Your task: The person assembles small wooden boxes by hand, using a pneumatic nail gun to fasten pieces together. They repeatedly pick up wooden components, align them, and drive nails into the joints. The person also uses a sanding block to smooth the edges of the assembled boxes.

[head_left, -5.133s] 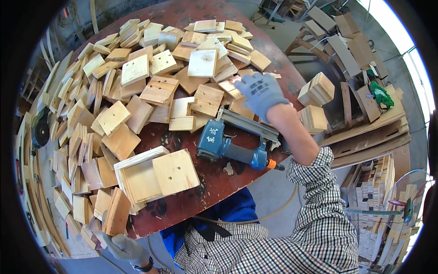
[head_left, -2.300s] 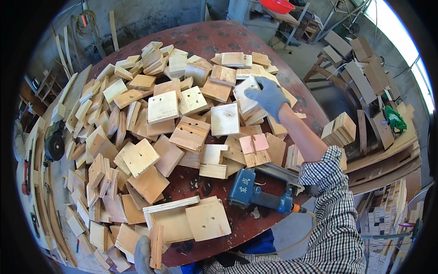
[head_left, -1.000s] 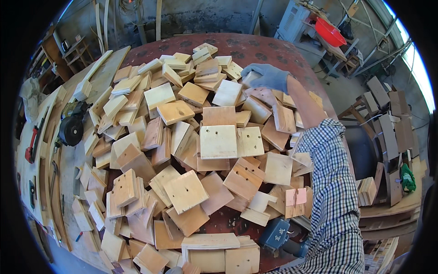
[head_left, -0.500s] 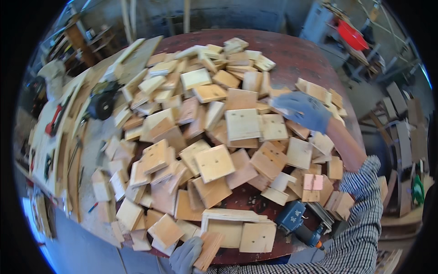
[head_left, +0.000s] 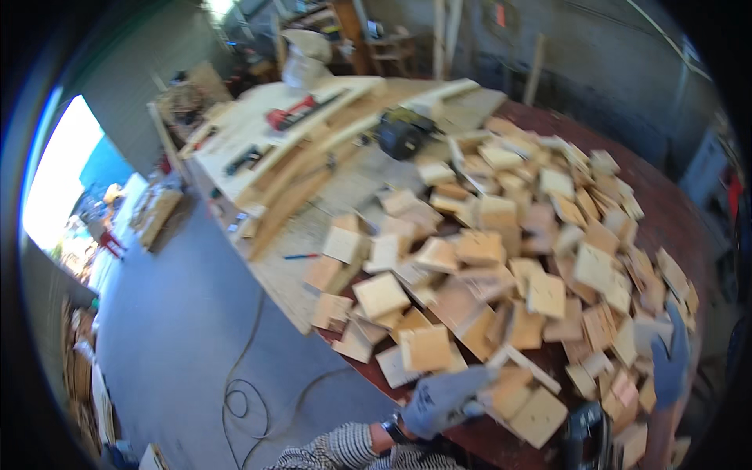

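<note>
My left hand (head_left: 446,401), in a grey-blue work glove with a dark watch at the wrist, is at the table's near edge. Its fingers and thumb close on the end of a small wooden block (head_left: 501,395); blur softens the grip. Right beside it lie a pale wooden strip (head_left: 526,366) and a flat block with holes (head_left: 540,419). Farther right, my gloved right hand (head_left: 670,356) reaches over the pile's right side, fingers apart, with no block visibly in its grasp. A dark nail gun (head_left: 586,431) lies between my hands, partly cut off by the lower edge.
A heap of wooden blocks (head_left: 478,247) covers much of the dark red table (head_left: 666,196). Boards (head_left: 305,196) at the left carry a black-and-green power tool (head_left: 403,133), a red tool (head_left: 290,112) and a blue pen (head_left: 301,256). A cable (head_left: 227,399) loops over the floor.
My view has swung left, bringing the floor and bright doorway in. My right hand has come back from the far right blocks toward me. My left hand stays by the near edge with its block.
</note>
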The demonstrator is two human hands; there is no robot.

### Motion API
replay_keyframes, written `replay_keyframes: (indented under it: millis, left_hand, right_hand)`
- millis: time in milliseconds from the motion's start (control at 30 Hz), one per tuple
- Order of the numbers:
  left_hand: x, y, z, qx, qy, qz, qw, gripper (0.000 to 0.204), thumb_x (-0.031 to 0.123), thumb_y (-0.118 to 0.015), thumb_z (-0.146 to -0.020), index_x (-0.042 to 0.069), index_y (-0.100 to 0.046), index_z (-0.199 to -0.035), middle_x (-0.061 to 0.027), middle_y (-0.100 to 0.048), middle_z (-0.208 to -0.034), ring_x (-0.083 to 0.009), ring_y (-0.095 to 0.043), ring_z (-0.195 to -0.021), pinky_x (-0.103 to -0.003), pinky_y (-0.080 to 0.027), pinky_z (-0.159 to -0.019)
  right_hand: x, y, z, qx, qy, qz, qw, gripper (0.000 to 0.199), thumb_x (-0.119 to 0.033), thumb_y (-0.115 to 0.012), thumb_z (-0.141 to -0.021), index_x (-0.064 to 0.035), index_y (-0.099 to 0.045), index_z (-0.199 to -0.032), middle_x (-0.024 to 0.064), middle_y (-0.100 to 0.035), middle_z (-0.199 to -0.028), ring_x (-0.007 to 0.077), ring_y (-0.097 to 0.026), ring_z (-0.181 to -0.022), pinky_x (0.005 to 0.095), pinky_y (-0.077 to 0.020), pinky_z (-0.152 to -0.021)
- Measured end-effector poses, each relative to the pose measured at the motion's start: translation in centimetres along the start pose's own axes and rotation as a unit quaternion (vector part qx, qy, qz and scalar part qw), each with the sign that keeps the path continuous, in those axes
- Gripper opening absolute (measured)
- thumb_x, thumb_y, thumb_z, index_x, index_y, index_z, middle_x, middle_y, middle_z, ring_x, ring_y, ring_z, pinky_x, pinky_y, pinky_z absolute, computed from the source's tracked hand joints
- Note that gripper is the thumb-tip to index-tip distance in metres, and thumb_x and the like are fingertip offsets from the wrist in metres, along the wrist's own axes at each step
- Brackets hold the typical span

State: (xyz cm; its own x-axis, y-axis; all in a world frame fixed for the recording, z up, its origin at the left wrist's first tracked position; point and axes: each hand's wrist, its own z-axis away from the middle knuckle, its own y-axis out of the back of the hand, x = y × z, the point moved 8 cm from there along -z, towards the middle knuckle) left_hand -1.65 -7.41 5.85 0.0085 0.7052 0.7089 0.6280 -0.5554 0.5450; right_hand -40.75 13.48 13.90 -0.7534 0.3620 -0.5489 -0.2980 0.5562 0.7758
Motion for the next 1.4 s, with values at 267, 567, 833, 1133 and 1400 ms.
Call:
replay_keyframes:
  millis: [267, 567, 833, 1133, 1400]
  left_hand:
    - [-0.7, -0.4, 1.8, 0.095, 0.03, 0.058, 0.993, 0.066, 0.052, -0.055, -0.109, -0.008, -0.064, -0.133, -0.0239, -0.074, -0.127, -0.04, -0.073, -0.115, -0.048, -0.058, -0.1]
    - [-2.2, 2.1, 2.8, 0.141, 0.055, 0.068, 0.986, 0.067, 0.05, -0.047, -0.113, -0.011, -0.063, -0.134, -0.0262, -0.072, -0.131, -0.0373, -0.072, -0.12, -0.043, -0.056, -0.103]
    - [-0.4, 2.2, 1.9, 0.082, -0.044, 0.07, 0.993, 0.052, 0.042, -0.061, -0.108, -0.004, -0.064, -0.131, -0.0264, -0.073, -0.128, -0.0459, -0.072, -0.117, -0.047, -0.058, -0.101]
    - [-3.2, 0.6, 5.2, 0.205, 0.178, 0.215, 0.938, 0.05, 0.037, -0.061, -0.111, -0.006, -0.062, -0.138, -0.0073, -0.069, -0.106, -0.0113, -0.061, -0.085, -0.029, -0.052, -0.073]
    - [-7.4, -0.8, 7.3, 0.239, 0.327, 0.395, 0.825, 0.055, 0.039, -0.054, -0.113, -0.002, -0.048, -0.15, -0.0148, -0.065, -0.138, -0.0318, -0.073, -0.116, -0.044, -0.06, -0.098]
  right_hand:
    - [1.0, -0.7, 1.0, 0.079, -0.079, -0.006, 0.994, 0.055, -0.023, -0.075, -0.099, -0.0038, -0.06, -0.149, 0.0156, -0.068, -0.136, 0.0212, -0.064, -0.125, 0.036, -0.0498, -0.108]
    - [8.7, -8.2, -0.3, 0.008, -0.255, -0.247, 0.935, 0.053, -0.03, -0.077, -0.098, -0.0037, -0.064, -0.142, 0.0054, -0.071, -0.111, 0.0132, -0.065, -0.098, 0.0301, -0.0543, -0.087]
    - [11.3, -9.0, -1.4, -0.008, -0.24, -0.015, 0.971, 0.066, -0.04, -0.075, -0.1, -0.0107, -0.054, -0.156, 0.0119, -0.065, -0.143, 0.0188, -0.068, -0.114, 0.0311, -0.0619, -0.08]
    - [4.2, -6.1, 1.2, 0.068, -0.26, -0.259, 0.928, 0.043, -0.031, -0.07, -0.103, -0.0094, -0.068, -0.14, 0.0028, -0.07, -0.116, 0.0091, -0.068, -0.087, 0.0251, -0.0558, -0.063]
    - [-13.4, -10.6, 9.3, -0.075, -0.237, -0.163, 0.955, 0.051, -0.022, -0.073, -0.099, -0.0062, -0.062, -0.147, 0.0037, -0.068, -0.102, 0.0088, -0.062, -0.083, 0.0262, -0.053, -0.076]
